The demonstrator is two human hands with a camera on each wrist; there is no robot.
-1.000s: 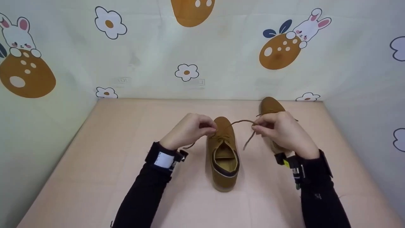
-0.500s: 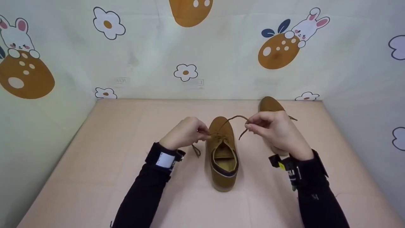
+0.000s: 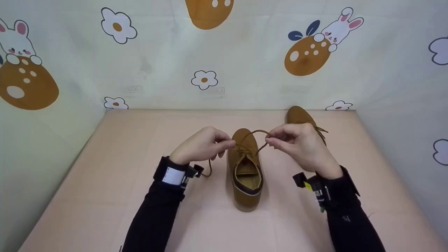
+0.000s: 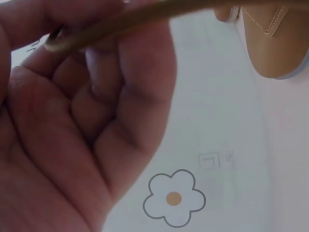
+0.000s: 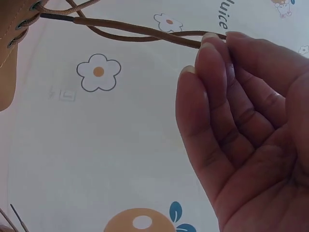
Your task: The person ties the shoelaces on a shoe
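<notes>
A brown lace-up shoe (image 3: 247, 200) stands in the middle of the table, toe pointing away from me. My left hand (image 3: 204, 146), beside its left side, pinches one part of the shoelace (image 4: 145, 15), which runs across the curled fingers; a tail hangs below that hand. Right of the shoe, my right hand (image 3: 297, 143) pinches the other shoelace length (image 3: 258, 131) between thumb and fingertips. From there the lace arches to the shoe's front. Its dark-tipped free end (image 5: 57, 17) points back toward the eyelets (image 5: 21, 24) in the right wrist view.
A second brown shoe (image 3: 296, 114) stands farther back on the right, partly behind my right hand. The table (image 3: 140, 217) has a pale pink cover. Behind it hangs a pale curtain (image 3: 157, 52) printed with rabbits and flowers.
My right hand has moved left, bringing the lace's free end close to the shoe. The left hand shifted slightly near the toe, and the tail below it swung. The shoe stayed in place.
</notes>
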